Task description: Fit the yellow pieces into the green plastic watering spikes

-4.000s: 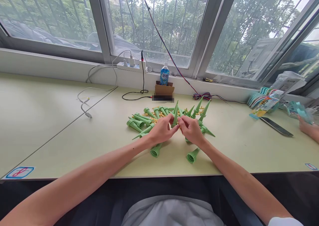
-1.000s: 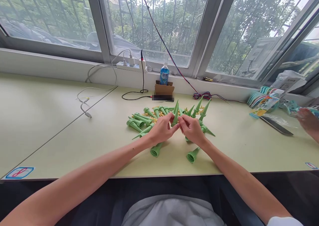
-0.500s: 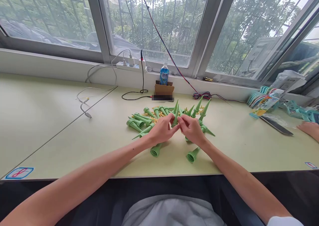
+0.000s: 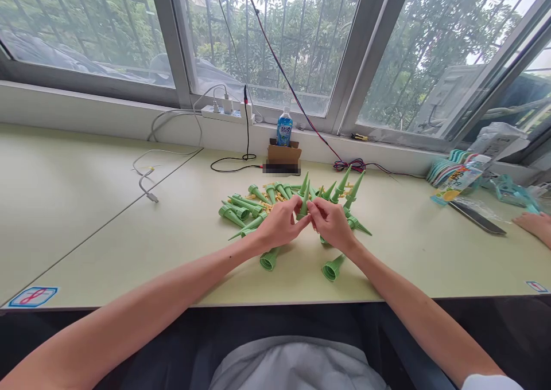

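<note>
A green plastic watering spike (image 4: 305,202) stands point up between my two hands. My left hand (image 4: 279,223) grips it from the left with thumb and fingers, and my right hand (image 4: 331,221) pinches it from the right. The fingers hide its lower part. Around my hands lie several more green spikes with wide threaded ends; one loose spike (image 4: 268,260) is below my left hand and another (image 4: 331,270) below my right. Small yellow-orange pieces (image 4: 270,194) show among the pile.
Behind the pile, a blue bottle (image 4: 284,129) rises from a cardboard box (image 4: 291,152). Cables (image 4: 353,164) and a power strip (image 4: 224,114) run along the window side. At right are a drink pouch (image 4: 458,180), a dark flat object (image 4: 477,215) and another person's hand (image 4: 534,225).
My hands and the spike between them stay nearly still. At the far right, the teal item by the other person's hand has changed position slightly.
</note>
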The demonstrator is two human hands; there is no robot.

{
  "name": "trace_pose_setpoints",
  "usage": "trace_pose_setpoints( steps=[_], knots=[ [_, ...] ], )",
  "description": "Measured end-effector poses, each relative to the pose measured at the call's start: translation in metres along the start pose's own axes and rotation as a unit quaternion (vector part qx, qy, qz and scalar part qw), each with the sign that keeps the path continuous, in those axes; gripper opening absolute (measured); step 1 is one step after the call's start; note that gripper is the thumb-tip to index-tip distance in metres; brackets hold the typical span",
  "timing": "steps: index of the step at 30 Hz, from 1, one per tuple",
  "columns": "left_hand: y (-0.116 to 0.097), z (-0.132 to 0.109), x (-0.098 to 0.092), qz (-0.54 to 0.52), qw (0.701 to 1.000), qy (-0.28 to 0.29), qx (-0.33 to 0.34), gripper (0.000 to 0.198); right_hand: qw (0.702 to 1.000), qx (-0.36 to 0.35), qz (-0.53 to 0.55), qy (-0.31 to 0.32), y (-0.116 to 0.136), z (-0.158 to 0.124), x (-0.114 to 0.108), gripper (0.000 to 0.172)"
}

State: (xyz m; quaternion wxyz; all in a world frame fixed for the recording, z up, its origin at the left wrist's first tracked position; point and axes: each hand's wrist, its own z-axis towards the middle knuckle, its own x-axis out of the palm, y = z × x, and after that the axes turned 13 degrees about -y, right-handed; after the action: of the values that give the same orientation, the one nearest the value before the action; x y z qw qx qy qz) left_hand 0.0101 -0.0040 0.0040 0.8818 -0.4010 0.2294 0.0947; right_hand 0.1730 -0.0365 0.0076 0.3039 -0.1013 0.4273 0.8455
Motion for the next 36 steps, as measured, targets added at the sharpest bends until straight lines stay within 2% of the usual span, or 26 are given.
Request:
trace_pose_setpoints(
  steps=[26, 36],
  knots=[
    [-0.0027, -0.0012, -0.0002, -0.006, 1.000, 0.005, -0.003, 0.023, 1.000, 0.006, 0.010, 0.004, 0.0020, -0.0015, -0.0019, 0.036],
    [0.0014, -0.0009, -0.0008, 0.007, 1.000, -0.001, 0.000, 0.022, 0.997, 0.034, 0.066, 0.019, -0.0021, -0.0009, -0.0007, 0.035]
  ],
)
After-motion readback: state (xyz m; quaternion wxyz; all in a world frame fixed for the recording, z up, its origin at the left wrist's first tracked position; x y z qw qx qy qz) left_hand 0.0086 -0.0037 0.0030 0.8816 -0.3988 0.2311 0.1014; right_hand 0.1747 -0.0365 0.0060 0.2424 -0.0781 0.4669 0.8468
